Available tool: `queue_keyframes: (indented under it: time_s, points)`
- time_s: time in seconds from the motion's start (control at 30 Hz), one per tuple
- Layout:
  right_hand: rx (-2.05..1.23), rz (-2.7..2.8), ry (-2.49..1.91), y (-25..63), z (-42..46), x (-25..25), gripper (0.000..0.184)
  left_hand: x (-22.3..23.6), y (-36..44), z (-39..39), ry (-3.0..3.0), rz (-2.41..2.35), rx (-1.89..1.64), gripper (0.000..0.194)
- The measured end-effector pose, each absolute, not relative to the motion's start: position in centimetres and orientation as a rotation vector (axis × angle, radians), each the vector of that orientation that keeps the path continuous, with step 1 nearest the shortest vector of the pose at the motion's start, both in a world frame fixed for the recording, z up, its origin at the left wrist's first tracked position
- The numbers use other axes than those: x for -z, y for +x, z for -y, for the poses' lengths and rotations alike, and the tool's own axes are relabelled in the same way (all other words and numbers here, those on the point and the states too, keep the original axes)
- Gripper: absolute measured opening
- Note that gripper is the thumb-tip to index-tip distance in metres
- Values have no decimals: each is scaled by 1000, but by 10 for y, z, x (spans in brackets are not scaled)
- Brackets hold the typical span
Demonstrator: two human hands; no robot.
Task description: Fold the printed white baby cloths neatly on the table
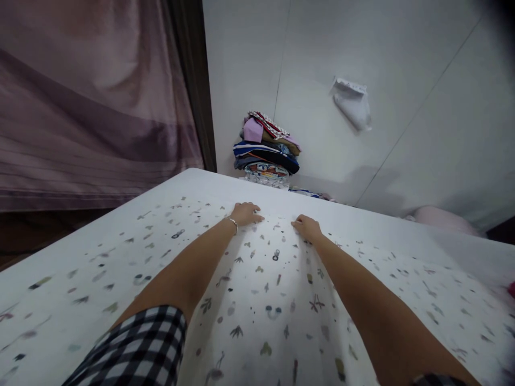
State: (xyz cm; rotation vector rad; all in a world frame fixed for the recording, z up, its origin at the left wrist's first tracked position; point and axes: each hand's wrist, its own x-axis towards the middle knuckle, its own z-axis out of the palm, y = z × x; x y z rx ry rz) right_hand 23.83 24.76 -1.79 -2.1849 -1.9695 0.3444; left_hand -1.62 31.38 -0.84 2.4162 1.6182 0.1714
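Note:
A white sheet [132, 252] printed with small dark motifs is stretched out wide in front of me. Both my arms reach forward over it. My left hand [246, 213], with a thin bracelet at the wrist, grips the sheet's far edge with curled fingers. My right hand [306, 227] pinches the same edge a short way to the right. Folds in the cloth run from between the two hands back toward me. A black-and-white checked sleeve covers my left upper arm.
A stack of folded clothes [266, 153] stands against the white wall beyond the sheet. A white cloth or bag [354, 104] hangs on the wall to the right. A mauve curtain [92, 102] fills the left. Something pale pink [442, 220] lies at the right behind the sheet.

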Motion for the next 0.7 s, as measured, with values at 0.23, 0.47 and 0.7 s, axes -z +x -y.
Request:
queue_keyframes:
  time_s: [0.23, 0.47, 0.7]
  points:
    - [-339, 1929, -2214, 239, -253, 23, 29, 16, 17, -314, 2378, -1533, -226, 42]
    - [-322, 1905, -2198, 239, -254, 25, 30, 16, 18, -318, 2255, -1575, -236, 35]
    - [-371, 1890, -2174, 242, -255, 25, 27, 15, 20, -321, 2222, -1616, -202, 30]
